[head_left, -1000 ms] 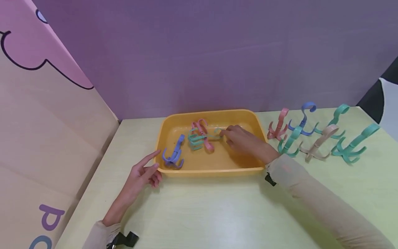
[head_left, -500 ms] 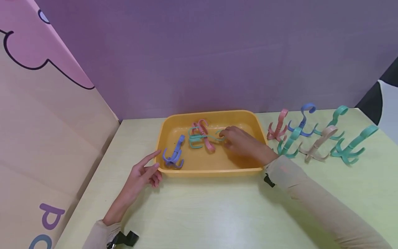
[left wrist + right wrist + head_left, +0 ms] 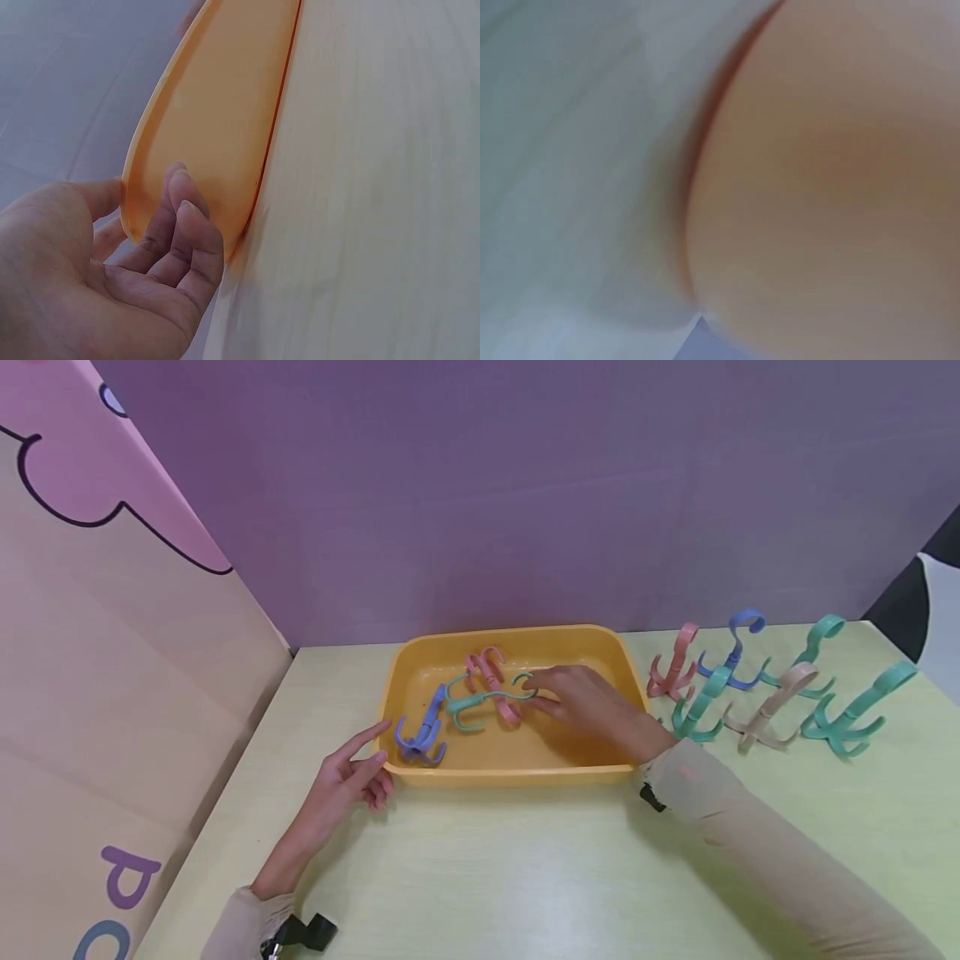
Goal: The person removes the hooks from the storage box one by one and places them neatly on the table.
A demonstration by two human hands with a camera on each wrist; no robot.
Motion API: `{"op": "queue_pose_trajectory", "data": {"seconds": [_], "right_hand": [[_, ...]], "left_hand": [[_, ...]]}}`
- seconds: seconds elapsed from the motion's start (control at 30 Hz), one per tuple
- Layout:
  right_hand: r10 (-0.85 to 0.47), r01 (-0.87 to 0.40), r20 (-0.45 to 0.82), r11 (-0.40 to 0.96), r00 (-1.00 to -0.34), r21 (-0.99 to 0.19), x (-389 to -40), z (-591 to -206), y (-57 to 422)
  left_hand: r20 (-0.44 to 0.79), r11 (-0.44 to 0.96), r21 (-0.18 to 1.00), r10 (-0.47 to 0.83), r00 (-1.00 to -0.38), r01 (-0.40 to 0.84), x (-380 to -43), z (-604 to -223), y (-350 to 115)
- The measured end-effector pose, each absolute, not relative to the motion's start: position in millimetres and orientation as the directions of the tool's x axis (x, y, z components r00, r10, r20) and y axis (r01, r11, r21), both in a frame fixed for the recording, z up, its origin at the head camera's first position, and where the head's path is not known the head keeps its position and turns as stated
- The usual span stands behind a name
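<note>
My right hand (image 3: 581, 702) pinches the curled top end of a green claw hook (image 3: 480, 697) inside the yellow tray (image 3: 517, 774). The green hook's prongs point left, over a pink claw hook (image 3: 491, 677). A blue claw hook (image 3: 426, 727) lies at the tray's left side. My left hand (image 3: 352, 772) rests against the tray's left rim, index finger stretched out and the other fingers loosely bent. In the left wrist view, those bent fingers (image 3: 202, 232) are beside the tray's outer wall. The right wrist view has only a blurred tray wall, with no fingers visible.
Right of the tray, several claw hooks stand on their prongs on the table: pink (image 3: 675, 664), blue (image 3: 738, 647), beige (image 3: 772, 706) and green (image 3: 847, 714). A purple panel (image 3: 487, 527) rises behind the table, and a pale printed panel (image 3: 135, 693) stands at the left.
The green hook has turned in my right hand, its prongs spreading out and shifting slightly left, towards the blue hook. My left hand keeps its place on the tray's rim.
</note>
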State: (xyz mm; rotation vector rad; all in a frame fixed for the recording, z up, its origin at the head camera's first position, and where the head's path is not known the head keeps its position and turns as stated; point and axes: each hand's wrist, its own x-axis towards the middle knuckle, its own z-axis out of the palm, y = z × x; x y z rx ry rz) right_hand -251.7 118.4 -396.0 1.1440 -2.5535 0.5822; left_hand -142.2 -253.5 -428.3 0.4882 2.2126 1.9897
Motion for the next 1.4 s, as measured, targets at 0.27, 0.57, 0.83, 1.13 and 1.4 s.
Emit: {"op": "queue_pose_trajectory", "data": {"seconds": [0.27, 0.57, 0.83, 1.13, 1.4], "right_hand": [[-0.648, -0.768, 0.427, 0.602, -0.631, -0.220, -245, -390, 118], [-0.661, -0.809, 0.491, 0.560, -0.567, -0.180, -226, -377, 115], [-0.615, -0.833, 0.609, 0.533, -0.501, -0.147, -212, -365, 117], [-0.590, -0.850, 0.648, 0.495, -0.482, -0.181, -198, -353, 129], [-0.556, -0.815, 0.661, 0.559, -0.504, -0.152, -186, -336, 150]], "left_hand": [[0.113, 0.074, 0.987, 0.321, -0.940, 0.144, -143, -428, -252], [0.114, 0.071, 0.987, 0.325, -0.939, 0.145, -144, -428, -252], [0.118, 0.081, 0.985, 0.329, -0.937, 0.153, -147, -430, -254], [0.109, 0.089, 0.985, 0.327, -0.939, 0.145, -148, -429, -253], [0.105, 0.085, 0.987, 0.329, -0.938, 0.140, -148, -428, -254]]}}
